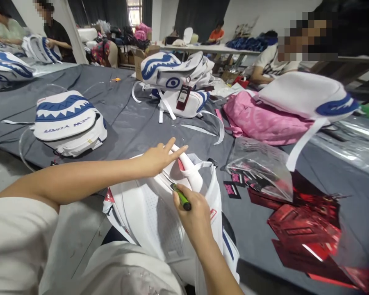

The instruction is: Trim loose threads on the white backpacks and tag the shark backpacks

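Left hand lay splayed over the bag, right hand gripped the tool! Bag looked soft, best held by its strap.

Bright, diffuse light falls on the bench before you, and a far window glows nearly white beside dark curtains. Soft shadows grey the white backpack nearest you. Glare streaks the clear plastic and glossy red packets to your right. Wide-angle distortion stretches the edges; the background softens, and coarse pixel blocks mask faces.
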`<action>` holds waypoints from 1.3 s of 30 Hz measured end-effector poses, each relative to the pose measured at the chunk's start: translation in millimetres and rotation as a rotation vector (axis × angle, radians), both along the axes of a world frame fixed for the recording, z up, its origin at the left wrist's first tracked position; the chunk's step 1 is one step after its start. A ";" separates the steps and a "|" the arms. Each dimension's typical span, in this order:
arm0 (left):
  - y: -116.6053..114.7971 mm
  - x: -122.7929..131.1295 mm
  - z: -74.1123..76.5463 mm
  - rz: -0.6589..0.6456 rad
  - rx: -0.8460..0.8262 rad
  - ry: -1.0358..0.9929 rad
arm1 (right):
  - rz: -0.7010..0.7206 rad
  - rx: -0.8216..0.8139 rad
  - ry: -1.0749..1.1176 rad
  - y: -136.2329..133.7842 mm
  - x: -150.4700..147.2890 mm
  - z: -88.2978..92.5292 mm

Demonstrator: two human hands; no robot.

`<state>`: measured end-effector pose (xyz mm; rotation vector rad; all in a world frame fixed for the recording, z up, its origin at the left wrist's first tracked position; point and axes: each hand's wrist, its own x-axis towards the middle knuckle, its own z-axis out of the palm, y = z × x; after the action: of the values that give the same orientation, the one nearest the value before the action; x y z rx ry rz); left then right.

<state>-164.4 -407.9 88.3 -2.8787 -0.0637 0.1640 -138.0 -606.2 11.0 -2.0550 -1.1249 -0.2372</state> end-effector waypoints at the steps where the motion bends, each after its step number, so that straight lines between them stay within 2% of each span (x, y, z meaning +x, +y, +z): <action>1: 1.1 -0.2 -0.3 -0.004 0.001 0.002 | 0.000 0.002 0.013 -0.3 0.2 0.5; 7: 1.7 4.7 3.1 -0.015 -0.025 0.034 | 0.043 0.115 0.133 8.7 1.5 -8.6; 14: -6.6 8.7 2.9 0.050 0.051 0.027 | 0.081 0.259 0.096 34.5 -1.0 -19.2; 20: -3.2 7.8 1.6 0.024 0.036 0.021 | 0.066 0.321 0.097 36.1 -5.5 -23.4; 26: 7.9 5.0 3.9 -0.040 -0.081 0.045 | 0.020 0.317 0.146 34.6 -9.0 -23.0; 34: 8.8 13.7 15.4 -0.008 -0.105 0.186 | -0.034 0.288 0.250 28.0 -11.9 -16.4; 39: 15.5 14.1 8.9 -0.028 -0.164 0.132 | -0.043 0.267 0.242 19.8 -9.9 -12.5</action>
<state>-150.3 -392.4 97.2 -3.0210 0.0153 0.3702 -147.9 -586.4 -1.6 -1.8164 -0.8536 -0.1463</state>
